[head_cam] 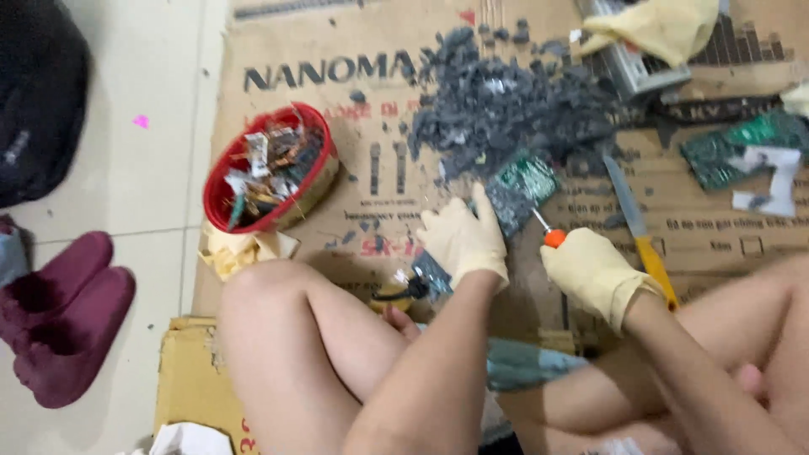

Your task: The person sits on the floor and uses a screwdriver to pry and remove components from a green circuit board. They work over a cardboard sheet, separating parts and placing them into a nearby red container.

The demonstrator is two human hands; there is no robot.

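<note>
My left hand [464, 238], in a pale yellow glove, presses down on a green circuit board [520, 190] lying on the cardboard sheet [379, 168]. My right hand [595, 274], also gloved, grips a small screwdriver [549, 232] with an orange handle, its tip against the board's near edge. Just beyond the board lies a heap of dark grey broken parts [506, 105]. My bare knees frame the bottom of the view.
A red bowl [268, 168] of scrap components stands at the left. A yellow-handled knife [639, 227] lies right of my hands. More green boards [742, 147] and a yellow cloth [657, 29] sit at the far right. Maroon slippers [63, 316] rest on the tiled floor.
</note>
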